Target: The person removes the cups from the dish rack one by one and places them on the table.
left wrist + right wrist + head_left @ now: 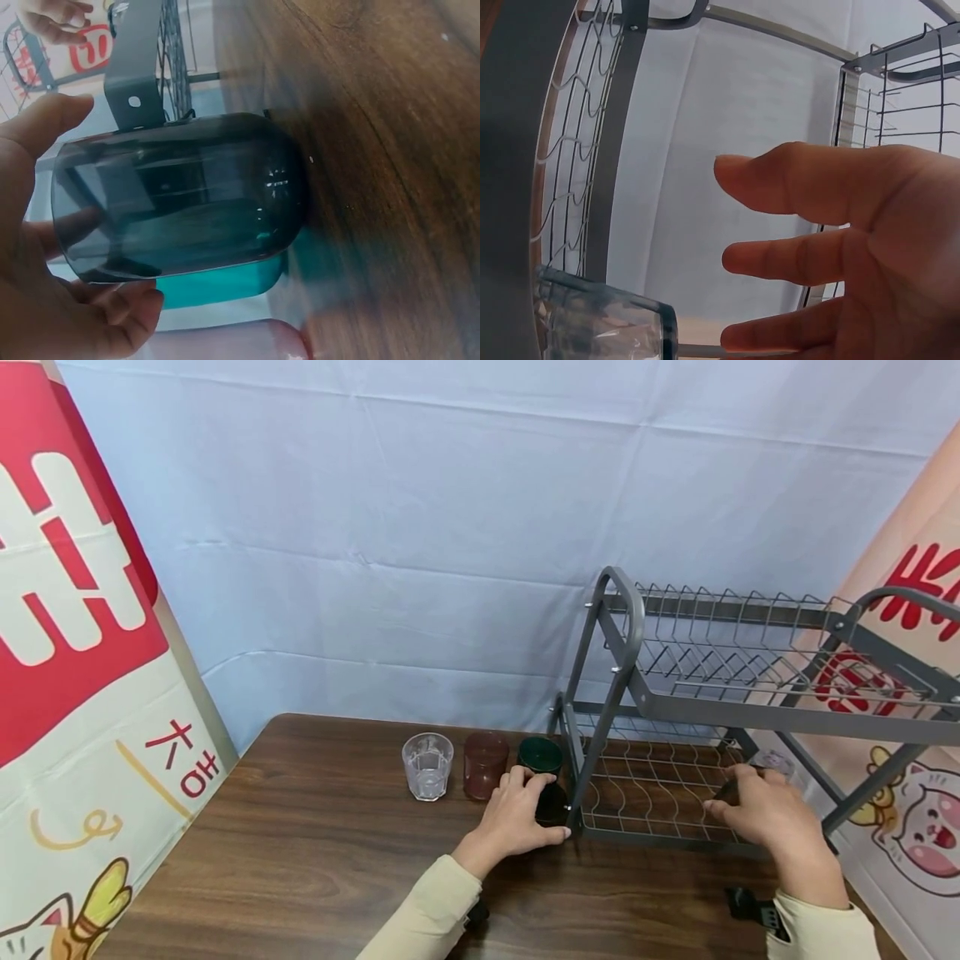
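My left hand (513,817) is around a smoky dark glass (180,199) near the rack's left end. In the left wrist view the thumb stands apart from the glass, while the fingers reach round its rim. Beside it stand a green glass (540,753), a reddish-brown glass (485,766) and a clear faceted glass (428,767). Over the right part of the rack's lower shelf is my right hand (772,810), fingers spread and holding nothing in the right wrist view. A clear glass with a bluish rim (607,322) stands near it on the lower shelf, partly cut off.
A grey two-tier dish rack (720,714) with wire shelves stands on the right of the brown wooden table (315,852). Its upper tier and posts surround the right hand. A pale cloth (390,543) hangs behind, with printed banners (82,610) at the sides.
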Available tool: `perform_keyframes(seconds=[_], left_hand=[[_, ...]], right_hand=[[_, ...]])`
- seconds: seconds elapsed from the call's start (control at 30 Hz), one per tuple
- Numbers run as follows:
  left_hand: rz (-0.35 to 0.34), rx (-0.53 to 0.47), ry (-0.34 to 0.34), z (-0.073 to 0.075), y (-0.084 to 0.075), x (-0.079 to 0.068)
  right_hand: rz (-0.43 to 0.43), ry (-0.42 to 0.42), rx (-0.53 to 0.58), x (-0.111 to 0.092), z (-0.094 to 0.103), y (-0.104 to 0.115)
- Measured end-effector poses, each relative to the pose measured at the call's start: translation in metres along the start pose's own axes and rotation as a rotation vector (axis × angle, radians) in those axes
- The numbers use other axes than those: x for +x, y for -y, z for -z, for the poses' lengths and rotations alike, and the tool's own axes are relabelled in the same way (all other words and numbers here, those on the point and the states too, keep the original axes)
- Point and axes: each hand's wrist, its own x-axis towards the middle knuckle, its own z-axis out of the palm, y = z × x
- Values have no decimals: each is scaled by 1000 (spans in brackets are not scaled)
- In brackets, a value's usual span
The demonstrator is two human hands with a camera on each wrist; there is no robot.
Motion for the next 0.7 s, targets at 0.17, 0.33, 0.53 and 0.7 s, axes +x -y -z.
perform_keyframes(seconds=[0.17,0.33,0.53,0.7], left_hand=[[-16,68,-27,2,0,-2],[-28,103,-29,9,0,-5],[-33,155,0,17,1,-9],[-46,188,21,24,1,-13]], right_hand=[[-5,-3,-6,3,0,-6],[6,-13,-2,4,0,-11],[-3,-36,11,6,-2,-17],[-31,-45,26,9,-7,-21]])
